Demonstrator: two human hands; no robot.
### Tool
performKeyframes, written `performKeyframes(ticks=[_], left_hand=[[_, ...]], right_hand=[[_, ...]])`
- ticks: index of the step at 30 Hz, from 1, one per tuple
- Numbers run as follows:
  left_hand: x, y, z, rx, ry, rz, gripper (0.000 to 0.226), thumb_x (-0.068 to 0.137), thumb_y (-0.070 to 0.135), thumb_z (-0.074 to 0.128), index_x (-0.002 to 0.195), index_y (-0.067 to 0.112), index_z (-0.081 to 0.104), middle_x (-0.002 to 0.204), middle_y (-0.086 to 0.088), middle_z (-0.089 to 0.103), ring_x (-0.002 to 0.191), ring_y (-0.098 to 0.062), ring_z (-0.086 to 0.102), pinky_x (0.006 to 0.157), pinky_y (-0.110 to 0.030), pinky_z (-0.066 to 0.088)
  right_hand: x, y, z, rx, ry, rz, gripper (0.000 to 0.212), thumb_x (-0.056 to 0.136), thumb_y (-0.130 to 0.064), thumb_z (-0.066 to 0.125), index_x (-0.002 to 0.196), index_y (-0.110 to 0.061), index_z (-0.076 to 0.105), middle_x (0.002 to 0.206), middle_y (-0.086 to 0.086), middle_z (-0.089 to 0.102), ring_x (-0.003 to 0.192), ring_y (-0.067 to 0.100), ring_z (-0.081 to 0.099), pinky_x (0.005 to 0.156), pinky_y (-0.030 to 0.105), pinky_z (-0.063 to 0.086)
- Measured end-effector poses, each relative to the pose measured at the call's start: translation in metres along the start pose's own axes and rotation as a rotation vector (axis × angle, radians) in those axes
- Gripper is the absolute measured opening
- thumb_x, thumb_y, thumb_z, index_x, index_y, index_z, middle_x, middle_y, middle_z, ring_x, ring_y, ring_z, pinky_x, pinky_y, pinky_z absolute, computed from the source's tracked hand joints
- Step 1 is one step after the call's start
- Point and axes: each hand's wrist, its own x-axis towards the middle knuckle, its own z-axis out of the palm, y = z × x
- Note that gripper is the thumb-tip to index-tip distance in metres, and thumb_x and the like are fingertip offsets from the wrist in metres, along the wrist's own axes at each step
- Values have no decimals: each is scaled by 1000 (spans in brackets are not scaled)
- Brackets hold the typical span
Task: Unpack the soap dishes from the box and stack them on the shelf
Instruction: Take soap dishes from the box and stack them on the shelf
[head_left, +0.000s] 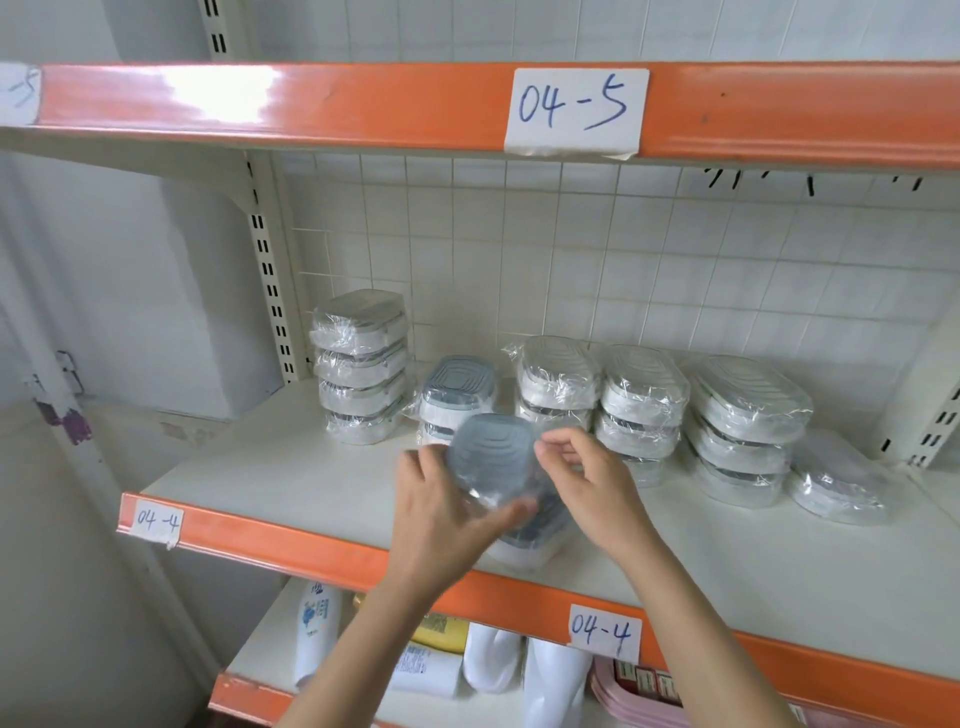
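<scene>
Near the front edge of the white shelf board (291, 467) with its orange lip, the left hand (441, 514) grips a grey-lidded, plastic-wrapped soap dish (491, 457) from the left, tilted and slightly blurred, while the right hand (587, 478) pinches its wrapping at the right side, above another wrapped grey-and-white dish (524, 545) lying at that edge. Behind them stand stacks of wrapped dishes: a short grey-lidded stack (457, 397), a tall stack (361, 366) near the back left corner, and more stacks (644, 405) running right, ending in a single dish (836, 488). Below, the lower shelf holds white bottles (491, 660) and pink trays (631, 691).
</scene>
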Motion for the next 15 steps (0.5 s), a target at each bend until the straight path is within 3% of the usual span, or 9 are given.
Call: performKeyframes(ticks=[4, 7, 8, 11, 13, 15], left_hand=[[-1, 5, -6, -180, -67, -60, 57, 59, 75, 50, 83, 24, 55, 92, 5, 54, 81, -6, 55, 69, -17, 39], [30, -5, -8, -231, -21, -74, 22, 85, 42, 60, 81, 20, 59, 95, -1, 59, 82, -8, 55, 69, -16, 38], [41, -7, -7, -245, -60, -92, 18, 90, 33, 58, 92, 16, 62, 103, -3, 59, 88, -8, 55, 73, -15, 39], [59, -9, 1, -290, -222, -159, 34, 95, 29, 51, 123, 11, 56, 126, -1, 55, 109, -8, 51, 91, -20, 36], [60, -7, -2, -354, -273, -189, 33, 95, 27, 51, 125, 14, 55, 125, 1, 56, 112, -9, 50, 90, -20, 36], [56, -9, -9, -399, -282, -200, 27, 93, 24, 55, 119, 16, 58, 114, 0, 61, 106, -11, 54, 80, -16, 39]], right_hand=[[-4, 3, -10, -45, -105, 79, 50, 83, -59, 51, 120, -25, 54, 118, -7, 48, 117, 11, 49, 101, 30, 39], [-13, -3, -21, -75, -205, 128, 87, 61, -78, 47, 135, -31, 40, 126, -9, 31, 129, 9, 32, 108, 30, 29], [-16, -7, -21, -100, -214, 125, 92, 59, -78, 49, 137, -32, 35, 125, -9, 28, 129, 8, 27, 105, 26, 27], [-21, -11, -11, -199, -207, 52, 91, 64, -72, 62, 139, -33, 28, 125, -8, 26, 128, 6, 22, 102, 23, 27], [-19, -6, -9, -176, -201, 31, 89, 67, -64, 68, 140, -32, 28, 128, -7, 29, 128, 5, 26, 106, 26, 29], [-14, 3, -16, -76, -218, 48, 82, 70, -53, 73, 138, -33, 33, 129, -9, 35, 128, 5, 32, 108, 28, 30]])
